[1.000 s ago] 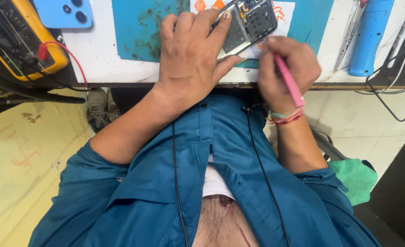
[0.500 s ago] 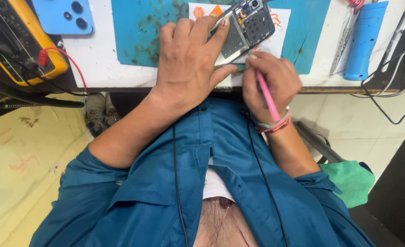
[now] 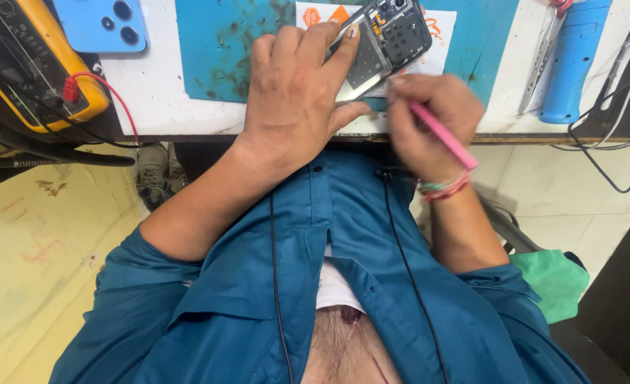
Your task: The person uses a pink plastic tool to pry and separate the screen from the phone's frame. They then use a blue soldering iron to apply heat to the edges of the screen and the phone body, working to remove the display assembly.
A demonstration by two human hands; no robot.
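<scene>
Workbench (image 3: 165, 107): opened phone (image 3: 389, 39) under left hand (image 3: 293, 99) fingertips.

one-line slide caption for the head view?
Left hand steadies an opened black smartphone on a teal mat; right hand holds a pink tool.
</scene>
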